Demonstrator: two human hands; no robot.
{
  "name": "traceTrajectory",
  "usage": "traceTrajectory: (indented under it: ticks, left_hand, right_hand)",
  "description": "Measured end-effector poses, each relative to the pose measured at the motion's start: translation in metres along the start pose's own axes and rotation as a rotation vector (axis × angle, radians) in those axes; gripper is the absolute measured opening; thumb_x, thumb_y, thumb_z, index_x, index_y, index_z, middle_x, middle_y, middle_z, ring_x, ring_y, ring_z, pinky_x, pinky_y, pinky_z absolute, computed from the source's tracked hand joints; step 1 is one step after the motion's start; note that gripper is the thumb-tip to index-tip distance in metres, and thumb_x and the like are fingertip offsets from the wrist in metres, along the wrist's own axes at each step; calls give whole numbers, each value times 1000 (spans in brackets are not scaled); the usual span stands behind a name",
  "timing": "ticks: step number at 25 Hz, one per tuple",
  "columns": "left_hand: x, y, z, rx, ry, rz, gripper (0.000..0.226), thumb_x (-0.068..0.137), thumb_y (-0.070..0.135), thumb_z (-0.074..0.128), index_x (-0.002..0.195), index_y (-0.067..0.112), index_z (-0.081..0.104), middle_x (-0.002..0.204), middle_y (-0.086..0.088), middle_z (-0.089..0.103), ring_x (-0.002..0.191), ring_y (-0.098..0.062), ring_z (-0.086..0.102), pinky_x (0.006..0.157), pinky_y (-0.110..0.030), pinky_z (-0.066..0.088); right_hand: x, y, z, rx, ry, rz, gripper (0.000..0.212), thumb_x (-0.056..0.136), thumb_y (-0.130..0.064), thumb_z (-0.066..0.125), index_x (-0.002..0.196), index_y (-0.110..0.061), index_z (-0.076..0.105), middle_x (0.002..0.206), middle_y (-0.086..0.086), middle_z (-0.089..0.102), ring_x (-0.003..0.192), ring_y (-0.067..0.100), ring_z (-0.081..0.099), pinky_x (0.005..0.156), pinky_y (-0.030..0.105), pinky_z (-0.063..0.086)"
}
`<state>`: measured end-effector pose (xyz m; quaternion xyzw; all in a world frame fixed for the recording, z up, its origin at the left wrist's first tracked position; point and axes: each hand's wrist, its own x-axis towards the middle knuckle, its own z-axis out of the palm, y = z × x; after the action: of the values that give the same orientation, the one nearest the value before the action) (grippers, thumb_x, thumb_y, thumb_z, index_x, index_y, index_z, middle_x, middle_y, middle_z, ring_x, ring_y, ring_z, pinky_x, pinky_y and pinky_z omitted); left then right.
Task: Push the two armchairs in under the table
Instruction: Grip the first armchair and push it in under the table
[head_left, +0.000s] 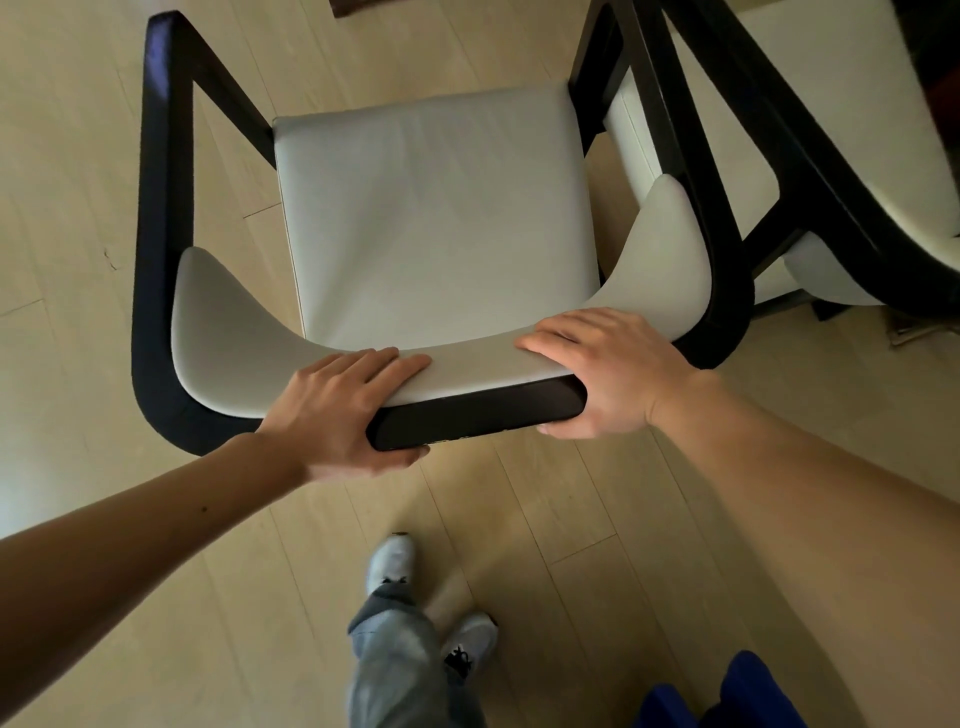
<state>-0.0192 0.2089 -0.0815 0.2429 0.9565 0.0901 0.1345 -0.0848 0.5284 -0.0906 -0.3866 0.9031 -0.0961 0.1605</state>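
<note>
An armchair (431, 223) with a black frame and a pale grey seat is seen from above, standing on a light wooden floor (78, 156). The top of its curved back is held by both hands. The left hand (345, 410) is closed around the back rail, with the fingers (384, 366) laid over the grey pad and the thumb tucked under the black edge. The right hand (608, 374) is closed around the same rail a little further along, fingers on top of the pad and thumb below. A short piece of black rail is left bare between the two hands. Both arms are bare and are stretched out toward the chair. A second armchair (831, 156), also black and pale, is seen at the right, just beside the first one, with the two black frames very close together. Whether they touch cannot be told. A dark edge is seen at the very top, but what it is cannot be told. Below the hands, two legs in grey trousers (400, 660) and pale shoes (392, 564) are seen on the floor. Something blue (727, 696) is seen in the bottom right corner.
</note>
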Motion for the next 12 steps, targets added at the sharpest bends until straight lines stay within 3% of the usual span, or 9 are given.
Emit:
traceTrajectory:
  ticks: [12]
  left_hand:
    - [30, 5, -2, -17, 9, -26, 89, 74, 79, 49, 145, 27, 38, 133, -6, 58, 118, -28, 57, 94, -43, 47]
  right_hand:
    - [9, 33, -14, -44, 6, -41, 84, 69, -78, 55, 135, -26, 49, 130, -1, 60, 115, 25, 58, 97, 43, 46]
